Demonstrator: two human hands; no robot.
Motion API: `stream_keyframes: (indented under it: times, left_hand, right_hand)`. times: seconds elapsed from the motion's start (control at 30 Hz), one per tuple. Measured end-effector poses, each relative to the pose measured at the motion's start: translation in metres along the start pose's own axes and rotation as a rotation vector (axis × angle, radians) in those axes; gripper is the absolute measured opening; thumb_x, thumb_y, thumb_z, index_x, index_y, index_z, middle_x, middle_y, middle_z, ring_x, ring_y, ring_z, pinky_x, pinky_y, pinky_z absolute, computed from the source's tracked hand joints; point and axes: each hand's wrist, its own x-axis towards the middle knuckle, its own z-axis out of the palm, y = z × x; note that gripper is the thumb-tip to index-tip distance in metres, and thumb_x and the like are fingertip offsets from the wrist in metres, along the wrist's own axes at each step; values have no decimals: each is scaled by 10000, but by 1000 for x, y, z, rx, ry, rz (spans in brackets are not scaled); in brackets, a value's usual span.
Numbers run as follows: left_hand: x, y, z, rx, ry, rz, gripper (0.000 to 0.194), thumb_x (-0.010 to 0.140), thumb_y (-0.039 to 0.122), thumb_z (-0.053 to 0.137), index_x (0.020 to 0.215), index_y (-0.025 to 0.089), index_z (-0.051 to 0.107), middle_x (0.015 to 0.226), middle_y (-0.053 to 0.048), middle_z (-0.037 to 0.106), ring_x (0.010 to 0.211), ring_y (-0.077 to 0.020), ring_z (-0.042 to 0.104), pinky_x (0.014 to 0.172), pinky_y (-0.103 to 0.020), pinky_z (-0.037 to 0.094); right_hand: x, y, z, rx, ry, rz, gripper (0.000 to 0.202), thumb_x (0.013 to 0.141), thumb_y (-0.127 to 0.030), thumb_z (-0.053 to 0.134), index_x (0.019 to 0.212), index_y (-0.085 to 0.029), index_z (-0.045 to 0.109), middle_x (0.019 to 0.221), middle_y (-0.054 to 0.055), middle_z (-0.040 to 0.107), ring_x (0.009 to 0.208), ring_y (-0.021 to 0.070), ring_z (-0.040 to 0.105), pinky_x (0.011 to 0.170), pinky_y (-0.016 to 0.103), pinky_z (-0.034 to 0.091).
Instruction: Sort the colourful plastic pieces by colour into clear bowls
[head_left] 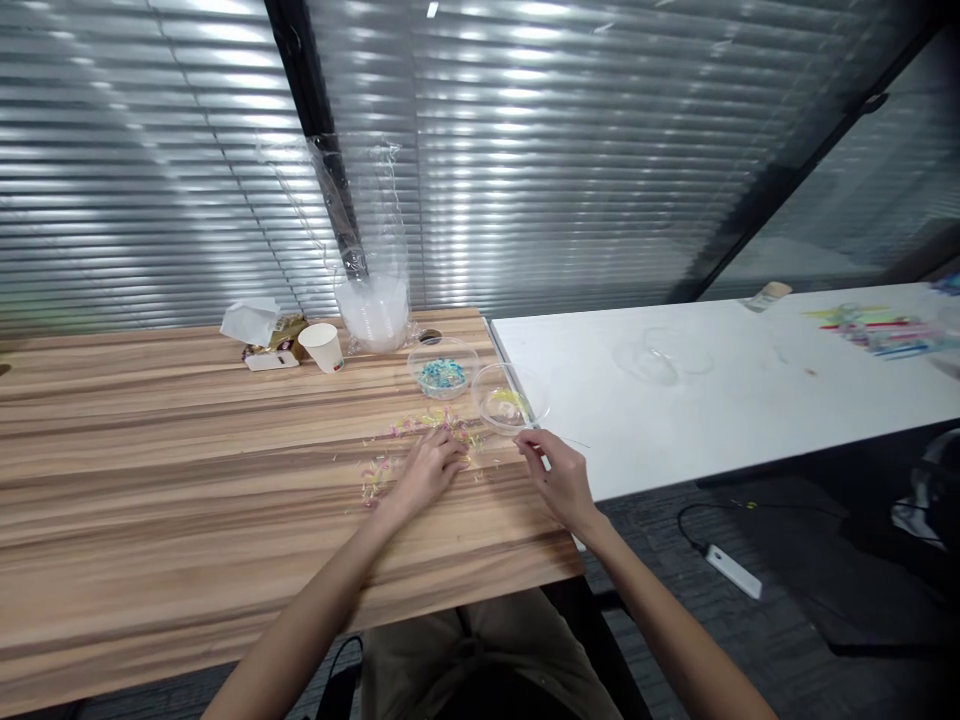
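Observation:
My left hand [435, 463] rests on the wooden table among small pink and yellow bits [420, 424]. Its fingers are bent together, and whatever lies between the fingertips is hidden. Beside the table's right edge, my right hand [559, 475] is closed in a pinch. A thin pale strand [577, 442] sticks out past its far side. Just beyond that hand stands a clear round plastic bowl [531, 422] with some yellow pieces inside. Behind and left of it, a second clear bowl [417, 384] holds blue and pale bits.
A paper cup [322, 348], a tissue pack [274, 343] and a plastic-bagged white container [373, 312] stand at the back. A white table [675, 410] adjoins on the right, with colourful strips [885, 330] at its far end. A power strip [733, 572] lies on the floor.

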Motion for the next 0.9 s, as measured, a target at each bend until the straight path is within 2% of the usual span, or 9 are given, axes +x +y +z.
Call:
stream_keyframes:
  times: [0.1,0.23,0.4,0.5,0.7,0.77,0.9]
  left_hand:
    - [1,1,4,19,7,6,79,855,130,589,870,177,650,955,-70,648,965,-239,562,859,-372,455]
    - [0,2,5,39,28,5,84,857,111,575,857,174,631,936,-68,642,952,-237,557,848,-373,451]
    - [-1,4,7,48,38,14,122,858,77,545,813,167,614,916,-70,638,934,-235,557,843,-366,447]
    - [-1,3,9,53,39,26,147,857,62,530,800,173,609,918,-63,639,917,-228,559,824,-356,449]
    - [0,-2,7,103,28,59,144,853,57,533,825,175,610,957,-73,650,986,-249,551,872,-384,423]
    - [1,-2,1,65,74,56,130,869,86,538,832,184,615,943,-63,656,967,-238,559,869,-374,419]
    - [14,7,-14,-88,244,47,146,903,144,541,780,183,608,809,-32,659,821,-197,584,785,-323,430]
  right_hand:
    - [20,0,-10,-56,77,-45,132,943,-190,479,901,-187,604,841,39,667,688,144,605,631,252,485]
    - [44,12,-11,-114,78,-32,156,930,-226,501,850,-189,630,835,43,672,687,158,583,594,271,468]
    - [55,38,-1,-168,-13,9,165,923,-240,510,880,-184,659,905,64,682,878,220,574,757,355,484]
    - [47,46,6,-159,32,-23,175,934,-242,501,917,-183,666,962,76,670,944,229,562,855,401,470]
    - [12,48,19,-138,269,-76,193,946,-190,461,995,-189,648,1003,91,640,990,227,560,884,444,480]
    - [1,50,23,-143,349,-86,199,938,-169,464,1025,-193,642,1008,95,633,990,230,569,877,451,486]
    - [-13,55,27,-156,420,-80,209,931,-146,468,1058,-193,627,1015,101,618,988,236,572,853,448,497]
